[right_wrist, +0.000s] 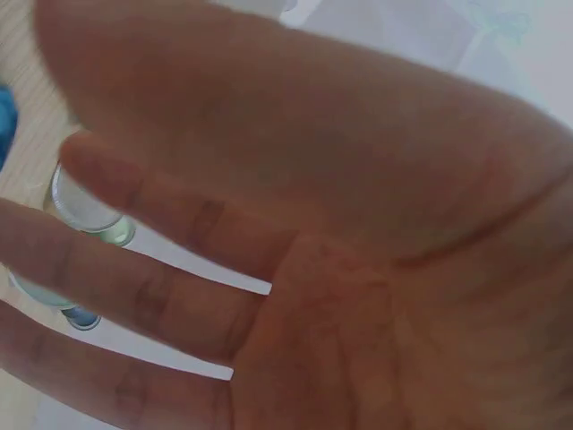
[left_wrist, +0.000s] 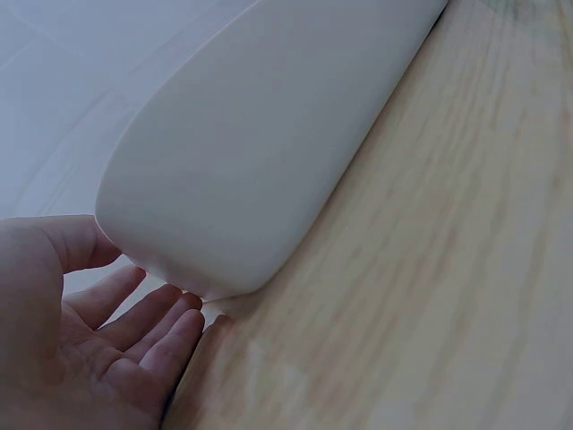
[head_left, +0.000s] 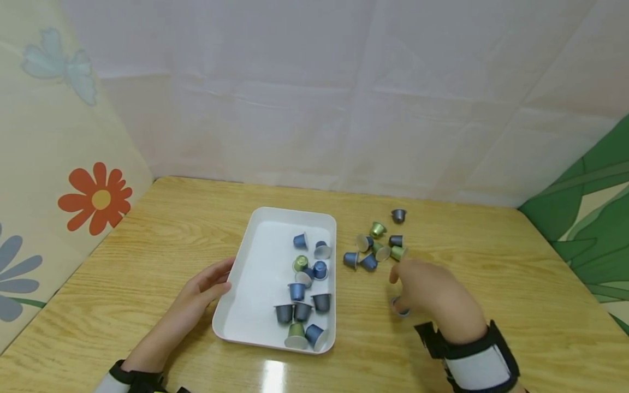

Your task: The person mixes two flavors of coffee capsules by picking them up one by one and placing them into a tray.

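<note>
My left hand (head_left: 200, 292) holds the left side of a white tray (head_left: 255, 311), thumb over the rim and fingers against the outer wall, as the left wrist view shows. Several coffee capsules in blue, green and dark grey lie in the tray's right half, among them a green capsule (head_left: 297, 334). Over the table to the right hovers my right hand (head_left: 432, 292), its fingers loosely extended in the right wrist view. A capsule (head_left: 403, 313), mostly hidden, is right at its thumb tip. Beyond the fingertips lies a loose group of capsules, including a blue capsule (head_left: 350, 260).
A dark grey capsule (head_left: 398, 216) lies farthest back on the wooden table (head_left: 196, 218). Behind the table hangs a white cloth (head_left: 344, 109). A panel with a red flower (head_left: 95, 196) stands at the left, and green painted leaves (head_left: 589, 218) at the right.
</note>
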### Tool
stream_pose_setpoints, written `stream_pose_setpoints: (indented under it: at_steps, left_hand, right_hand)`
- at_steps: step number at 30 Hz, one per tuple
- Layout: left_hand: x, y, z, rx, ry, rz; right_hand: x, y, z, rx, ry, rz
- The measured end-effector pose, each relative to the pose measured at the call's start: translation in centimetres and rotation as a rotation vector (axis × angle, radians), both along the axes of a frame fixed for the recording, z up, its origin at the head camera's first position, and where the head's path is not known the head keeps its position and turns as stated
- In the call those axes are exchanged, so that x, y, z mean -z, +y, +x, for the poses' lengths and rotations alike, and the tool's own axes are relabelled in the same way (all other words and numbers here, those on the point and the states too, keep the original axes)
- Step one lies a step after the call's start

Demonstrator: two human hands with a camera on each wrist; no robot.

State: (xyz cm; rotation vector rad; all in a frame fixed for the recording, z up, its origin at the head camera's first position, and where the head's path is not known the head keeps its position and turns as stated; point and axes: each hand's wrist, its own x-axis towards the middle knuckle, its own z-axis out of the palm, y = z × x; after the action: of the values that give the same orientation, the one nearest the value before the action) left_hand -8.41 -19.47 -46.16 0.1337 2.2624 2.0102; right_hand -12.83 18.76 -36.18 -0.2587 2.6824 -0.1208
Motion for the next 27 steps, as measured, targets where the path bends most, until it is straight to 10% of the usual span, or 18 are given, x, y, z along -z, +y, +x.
stream_pose_setpoints:
  at_steps: [27]
  left_hand:
    - [0.2, -0.1, 0.0, 0.006, 0.021, -0.001]
  right_hand:
    - [1.7, -0.3, -0.7, -0.015, -0.026, 0.065]
